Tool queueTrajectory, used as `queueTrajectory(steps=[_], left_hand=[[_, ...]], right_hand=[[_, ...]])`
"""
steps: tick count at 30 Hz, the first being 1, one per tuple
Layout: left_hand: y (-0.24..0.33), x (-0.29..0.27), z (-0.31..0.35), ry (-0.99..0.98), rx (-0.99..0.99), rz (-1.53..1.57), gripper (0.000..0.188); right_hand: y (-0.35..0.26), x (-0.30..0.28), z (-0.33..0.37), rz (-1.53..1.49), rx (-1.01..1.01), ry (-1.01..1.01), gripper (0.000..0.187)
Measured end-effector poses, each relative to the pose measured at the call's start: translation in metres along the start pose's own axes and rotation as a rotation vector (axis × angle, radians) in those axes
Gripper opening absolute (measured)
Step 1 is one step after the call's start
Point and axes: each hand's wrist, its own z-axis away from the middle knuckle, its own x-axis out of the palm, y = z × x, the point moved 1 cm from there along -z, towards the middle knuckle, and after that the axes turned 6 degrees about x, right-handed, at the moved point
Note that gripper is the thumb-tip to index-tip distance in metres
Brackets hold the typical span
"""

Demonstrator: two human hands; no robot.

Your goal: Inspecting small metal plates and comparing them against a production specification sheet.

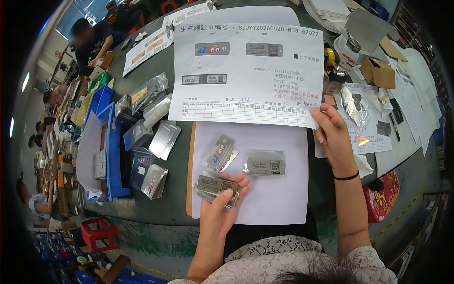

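Observation:
My left hand (220, 204) grips a small stack of grey metal tags (211, 185) in clear sleeves, the thumb lying on top. My right hand (331, 131) pinches the lower right corner of a white printed sheet (250, 80), held up over the far part of the work area. Drawings of tags and a table grid are printed on it. Just beyond my left hand lie sleeved tags with a colourful print (220, 152). To their right, a single sleeved grey tag (265, 164) rests flat on white paper (279, 203).
Bagged stacks of metal plates (165, 139) lie to the left, beside a blue bin (115, 156). At the right are a small cardboard box (378, 72), a bottle (351, 49), papers and a pen (395, 128). A red stool (100, 234) stands on the floor; other people work at far left.

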Motion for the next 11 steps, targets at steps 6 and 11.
queueTrajectory(steps=[6,11], left_hand=[[0.0,0.0007,0.0002,0.004,-0.002,0.0,0.034],[-0.0003,-0.0001,0.0002,0.001,-0.003,0.003,0.035]], right_hand=[[-0.0001,-0.0007,0.0,0.001,-0.003,-0.007,0.021],[-0.0002,-0.0008,0.0001,-0.001,0.0,-0.012,0.021]])
